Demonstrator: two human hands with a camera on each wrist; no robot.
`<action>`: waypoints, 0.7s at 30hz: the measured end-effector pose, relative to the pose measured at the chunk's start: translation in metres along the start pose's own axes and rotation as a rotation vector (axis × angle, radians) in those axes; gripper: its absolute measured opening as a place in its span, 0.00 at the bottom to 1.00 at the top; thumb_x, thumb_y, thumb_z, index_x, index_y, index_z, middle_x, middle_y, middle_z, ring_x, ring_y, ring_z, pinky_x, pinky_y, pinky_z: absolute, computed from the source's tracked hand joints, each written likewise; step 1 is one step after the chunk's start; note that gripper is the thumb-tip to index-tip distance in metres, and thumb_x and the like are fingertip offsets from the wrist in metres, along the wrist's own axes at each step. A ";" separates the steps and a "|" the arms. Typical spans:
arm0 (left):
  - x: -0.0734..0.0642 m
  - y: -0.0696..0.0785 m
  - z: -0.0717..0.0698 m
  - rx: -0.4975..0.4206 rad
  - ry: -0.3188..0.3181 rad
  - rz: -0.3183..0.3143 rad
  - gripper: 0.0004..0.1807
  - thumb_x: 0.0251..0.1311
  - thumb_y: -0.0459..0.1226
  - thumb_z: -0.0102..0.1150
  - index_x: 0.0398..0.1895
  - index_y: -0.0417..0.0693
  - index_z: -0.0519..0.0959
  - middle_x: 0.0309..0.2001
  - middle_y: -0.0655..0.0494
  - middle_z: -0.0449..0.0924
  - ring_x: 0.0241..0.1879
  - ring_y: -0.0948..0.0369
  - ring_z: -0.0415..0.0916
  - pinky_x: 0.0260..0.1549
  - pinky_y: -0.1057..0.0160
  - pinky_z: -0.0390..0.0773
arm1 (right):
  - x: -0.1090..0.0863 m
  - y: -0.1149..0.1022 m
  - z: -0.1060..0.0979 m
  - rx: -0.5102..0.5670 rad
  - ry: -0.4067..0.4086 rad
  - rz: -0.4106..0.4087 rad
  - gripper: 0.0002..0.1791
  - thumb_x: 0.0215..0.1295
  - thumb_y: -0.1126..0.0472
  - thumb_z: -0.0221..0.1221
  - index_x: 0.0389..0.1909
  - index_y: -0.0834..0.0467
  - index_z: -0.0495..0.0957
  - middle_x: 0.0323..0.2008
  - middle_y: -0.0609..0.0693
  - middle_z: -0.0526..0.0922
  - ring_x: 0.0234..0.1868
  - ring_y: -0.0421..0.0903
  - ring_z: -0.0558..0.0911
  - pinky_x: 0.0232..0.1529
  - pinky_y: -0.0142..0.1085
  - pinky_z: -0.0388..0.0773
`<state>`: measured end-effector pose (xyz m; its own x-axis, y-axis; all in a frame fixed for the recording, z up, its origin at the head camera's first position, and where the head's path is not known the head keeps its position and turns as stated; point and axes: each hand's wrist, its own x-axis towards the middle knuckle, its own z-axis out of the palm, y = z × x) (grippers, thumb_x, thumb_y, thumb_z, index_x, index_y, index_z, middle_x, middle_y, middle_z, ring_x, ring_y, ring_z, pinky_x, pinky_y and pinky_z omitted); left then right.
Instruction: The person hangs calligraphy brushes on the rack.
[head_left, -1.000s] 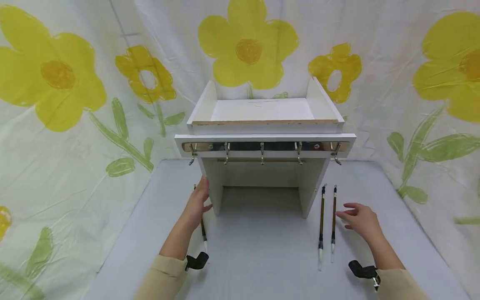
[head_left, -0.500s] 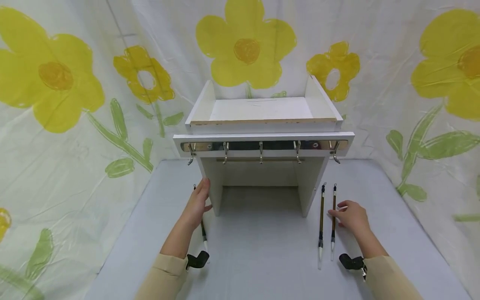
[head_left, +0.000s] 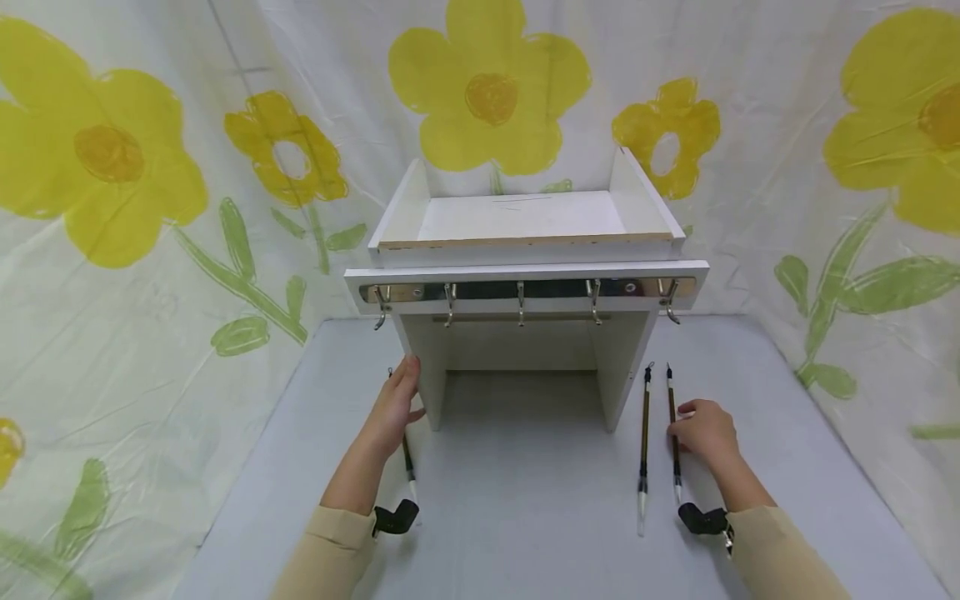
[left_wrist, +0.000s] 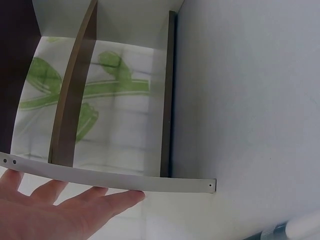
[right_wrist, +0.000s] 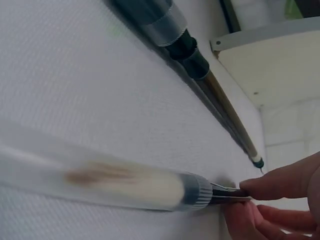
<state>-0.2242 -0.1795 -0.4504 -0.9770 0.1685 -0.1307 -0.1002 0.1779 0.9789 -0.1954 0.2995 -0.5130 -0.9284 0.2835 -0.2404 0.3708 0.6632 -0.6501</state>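
My right hand (head_left: 703, 429) pinches the handle of a calligraphy brush (head_left: 677, 467) between thumb and fingers. In the right wrist view its clear cap (right_wrist: 125, 180) covers pale bristles. Just left of it lies a second capped calligraphy brush (head_left: 644, 433), apart from the hand. My left hand (head_left: 390, 408) rests against the left side panel of a white hook rack (head_left: 521, 233). Seen from the left wrist, nearly straight fingers (left_wrist: 117, 202) touch the panel's edge. Beyond the left hand, partly hidden by it, lies another calligraphy brush (head_left: 408, 462).
A metal strip with several double hooks (head_left: 521, 304) runs along the rack's front board, beneath an open-topped tray section. The rack stands on a pale grey table (head_left: 525, 517). Behind hangs a white cloth (head_left: 360, 83) with yellow flowers.
My right hand has moved left to the outer brush and taken hold of its handle. That brush now lies at a slightly different angle. The left hand has stayed against the rack.
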 end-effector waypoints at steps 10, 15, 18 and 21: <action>-0.006 -0.005 -0.004 -0.020 -0.004 -0.016 0.47 0.71 0.69 0.32 0.83 0.52 0.39 0.83 0.49 0.36 0.80 0.42 0.42 0.69 0.35 0.63 | -0.001 0.005 0.004 0.102 -0.061 -0.009 0.28 0.62 0.67 0.61 0.60 0.79 0.70 0.55 0.79 0.75 0.36 0.55 0.88 0.34 0.43 0.87; -0.012 -0.003 -0.004 -0.012 -0.004 -0.028 0.48 0.71 0.69 0.33 0.83 0.51 0.40 0.83 0.47 0.36 0.80 0.40 0.41 0.68 0.35 0.63 | -0.005 0.009 0.006 0.162 -0.112 -0.027 0.25 0.64 0.68 0.58 0.59 0.79 0.72 0.50 0.76 0.78 0.38 0.55 0.86 0.36 0.42 0.88; -0.011 0.000 -0.003 -0.012 -0.008 -0.026 0.49 0.71 0.69 0.34 0.83 0.50 0.39 0.83 0.46 0.36 0.80 0.40 0.40 0.68 0.36 0.64 | -0.006 0.009 -0.001 0.191 -0.128 -0.045 0.22 0.65 0.69 0.57 0.56 0.80 0.72 0.43 0.71 0.82 0.35 0.49 0.85 0.35 0.41 0.88; -0.008 0.003 -0.002 -0.025 -0.006 -0.014 0.49 0.71 0.69 0.34 0.83 0.50 0.39 0.83 0.46 0.36 0.79 0.40 0.40 0.68 0.35 0.64 | -0.006 0.004 -0.010 0.242 -0.146 -0.057 0.22 0.68 0.70 0.56 0.57 0.81 0.68 0.39 0.67 0.85 0.33 0.48 0.87 0.34 0.41 0.88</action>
<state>-0.2166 -0.1824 -0.4462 -0.9743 0.1724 -0.1450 -0.1184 0.1556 0.9807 -0.1880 0.3073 -0.5073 -0.9477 0.1359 -0.2887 0.3177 0.4856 -0.8144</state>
